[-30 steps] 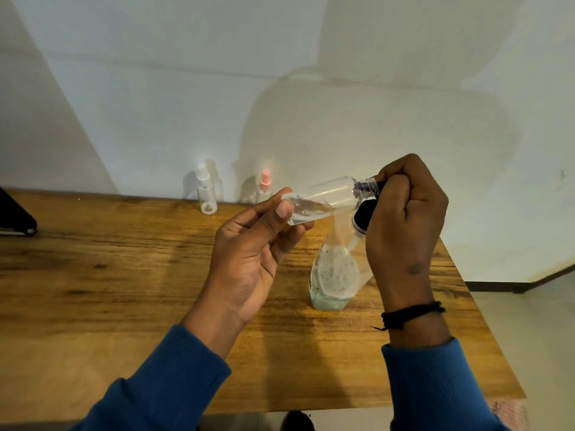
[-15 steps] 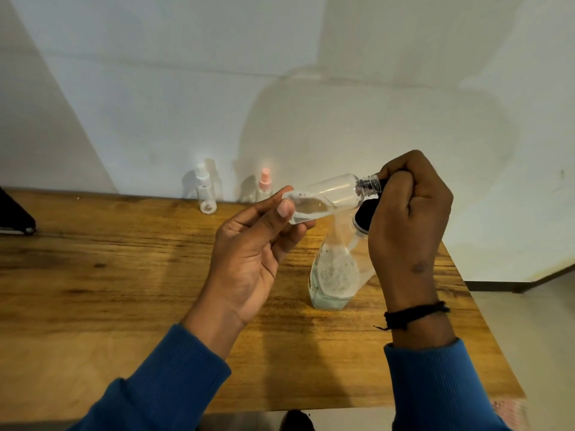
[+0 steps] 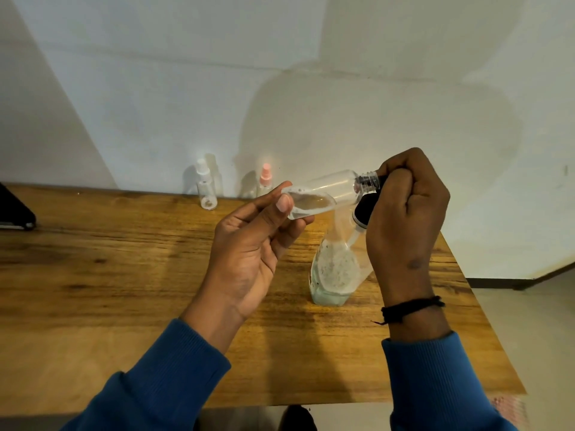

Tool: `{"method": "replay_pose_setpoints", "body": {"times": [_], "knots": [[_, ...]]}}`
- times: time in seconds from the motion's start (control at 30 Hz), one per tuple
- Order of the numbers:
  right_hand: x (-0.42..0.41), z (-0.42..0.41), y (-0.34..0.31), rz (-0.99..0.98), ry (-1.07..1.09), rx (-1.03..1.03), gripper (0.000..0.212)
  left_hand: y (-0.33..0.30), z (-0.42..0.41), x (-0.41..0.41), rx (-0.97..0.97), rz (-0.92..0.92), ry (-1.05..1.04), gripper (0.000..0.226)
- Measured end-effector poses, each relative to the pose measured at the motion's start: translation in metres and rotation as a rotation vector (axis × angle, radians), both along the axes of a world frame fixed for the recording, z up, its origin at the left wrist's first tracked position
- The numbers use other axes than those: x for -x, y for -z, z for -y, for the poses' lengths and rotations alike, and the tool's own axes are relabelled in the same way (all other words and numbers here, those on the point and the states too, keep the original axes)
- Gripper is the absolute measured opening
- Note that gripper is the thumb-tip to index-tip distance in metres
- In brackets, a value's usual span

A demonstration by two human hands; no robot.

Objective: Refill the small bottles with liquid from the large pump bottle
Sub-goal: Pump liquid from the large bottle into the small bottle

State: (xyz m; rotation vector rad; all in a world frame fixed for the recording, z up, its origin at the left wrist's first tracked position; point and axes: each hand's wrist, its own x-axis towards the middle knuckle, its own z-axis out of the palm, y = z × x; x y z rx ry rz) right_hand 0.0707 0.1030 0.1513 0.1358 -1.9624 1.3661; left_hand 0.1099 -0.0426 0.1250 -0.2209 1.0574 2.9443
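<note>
My left hand (image 3: 249, 253) pinches the base of a small clear bottle (image 3: 323, 191), held nearly level above the table with a little liquid lying along its lower side. The bottle's threaded neck (image 3: 368, 179) points right into my right hand (image 3: 404, 219), whose curled fingers close round the dark cap at the mouth; the cap itself is mostly hidden. Below both hands the large clear bottle (image 3: 334, 275) stands on the wooden table (image 3: 124, 275), with pale liquid at its bottom. Its black top (image 3: 362, 209) shows beside my right palm.
Two more small bottles stand by the wall at the back, one with a white cap (image 3: 206, 192) and one with a pink cap (image 3: 265, 178). A dark flat object (image 3: 14, 211) lies at the table's left edge. The table's right edge runs just beyond my right wrist.
Both hands and the small bottle have risen slightly. My right hand has turned a little at the bottle's neck.
</note>
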Motion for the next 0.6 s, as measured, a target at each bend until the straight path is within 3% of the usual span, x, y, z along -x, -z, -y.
{"method": "replay_pose_setpoints", "body": {"times": [0.6], "knots": [[-0.0021,0.0001,-0.0014,0.015,-0.005,0.032,0.024,0.0004,-0.0019,0.0005,0.004,0.002,0.005,0.04]]}}
